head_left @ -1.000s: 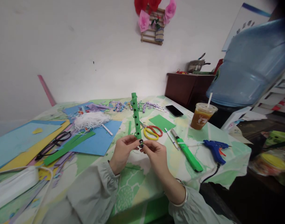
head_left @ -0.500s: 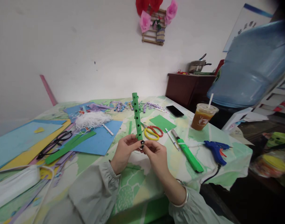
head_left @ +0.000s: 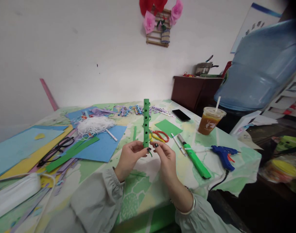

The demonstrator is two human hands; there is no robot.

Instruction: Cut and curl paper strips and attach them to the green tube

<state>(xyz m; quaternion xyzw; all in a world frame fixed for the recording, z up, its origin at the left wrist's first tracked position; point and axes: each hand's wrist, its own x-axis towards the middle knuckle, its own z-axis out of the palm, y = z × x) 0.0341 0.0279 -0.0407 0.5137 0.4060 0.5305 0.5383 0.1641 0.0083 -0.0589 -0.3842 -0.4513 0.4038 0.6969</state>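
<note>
Pale wall [head_left: 65, 58] behind; at frame centre, left hand [head_left: 131, 159] pinches an upright green tube [head_left: 146, 121]; right hand's [head_left: 166, 160] grip beside it, cannot tell.

Single head-worn view, looking forward and down across table [head_left: 135, 200], wall [head_left: 72, 58] beyond.

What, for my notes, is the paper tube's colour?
Green; the tube shows best in the head view.

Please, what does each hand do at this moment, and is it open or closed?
Left hand: fingers closed on green tube, holding it upright.
Right hand: beside the tube's lower end; grip unclear.
</note>
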